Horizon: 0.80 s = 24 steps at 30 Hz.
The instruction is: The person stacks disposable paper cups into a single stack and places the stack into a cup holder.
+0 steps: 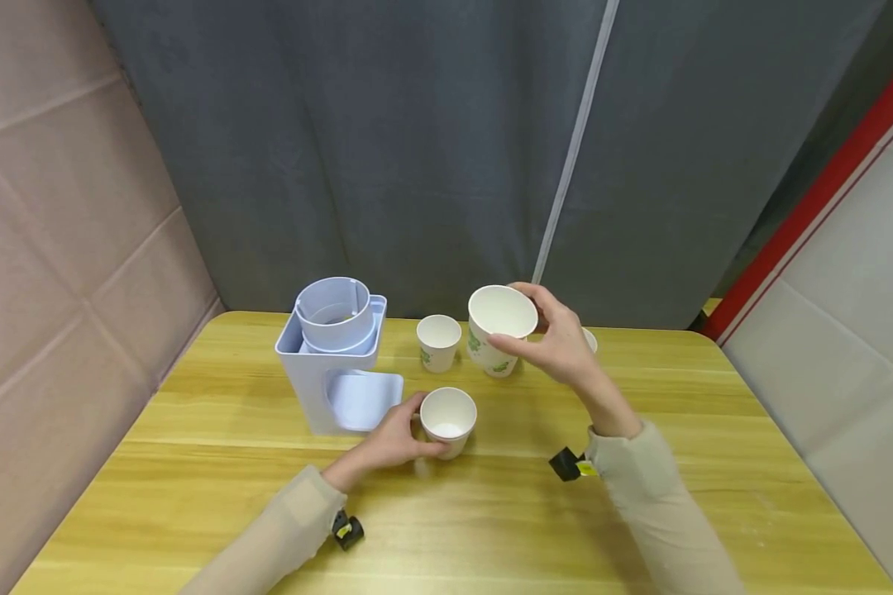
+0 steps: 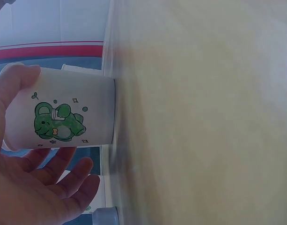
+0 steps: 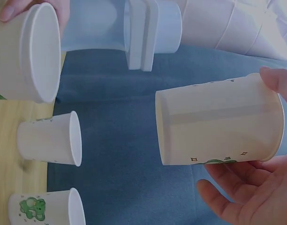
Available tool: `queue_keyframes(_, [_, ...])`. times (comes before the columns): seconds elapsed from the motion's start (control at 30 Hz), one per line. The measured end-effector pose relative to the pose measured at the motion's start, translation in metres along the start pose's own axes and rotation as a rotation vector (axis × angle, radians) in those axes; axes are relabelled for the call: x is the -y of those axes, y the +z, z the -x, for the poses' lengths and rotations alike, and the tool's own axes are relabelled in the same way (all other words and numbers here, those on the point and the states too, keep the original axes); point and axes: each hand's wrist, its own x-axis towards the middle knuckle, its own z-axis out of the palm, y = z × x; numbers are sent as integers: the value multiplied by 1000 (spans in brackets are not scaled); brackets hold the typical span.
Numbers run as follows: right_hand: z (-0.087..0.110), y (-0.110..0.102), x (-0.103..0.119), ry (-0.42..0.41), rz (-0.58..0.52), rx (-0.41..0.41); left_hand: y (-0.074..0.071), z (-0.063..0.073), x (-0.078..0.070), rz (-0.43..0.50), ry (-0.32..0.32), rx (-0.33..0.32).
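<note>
My left hand grips a white paper cup from its left side, thumb near the front and fingers behind. The left wrist view shows a green cartoon animal on this cup, with its base right at the tabletop. Raised above the table, my right hand holds another white paper cup, mouth up, thumb and fingers close to its rim. That raised cup is well above two standing paper cups in the right wrist view. Inside, the left cup looks bare and white.
A pale-blue plastic device with a round top and side tray stands at the left. One paper cup stands at the back; another is mostly hidden behind my right hand. A grey curtain hangs behind the wooden table.
</note>
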Motion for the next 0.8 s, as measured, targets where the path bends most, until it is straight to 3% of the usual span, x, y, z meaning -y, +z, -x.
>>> queue_keyframes(0.8, [18, 38, -19, -55, -82, 142, 0, 1, -2, -31, -3, 8])
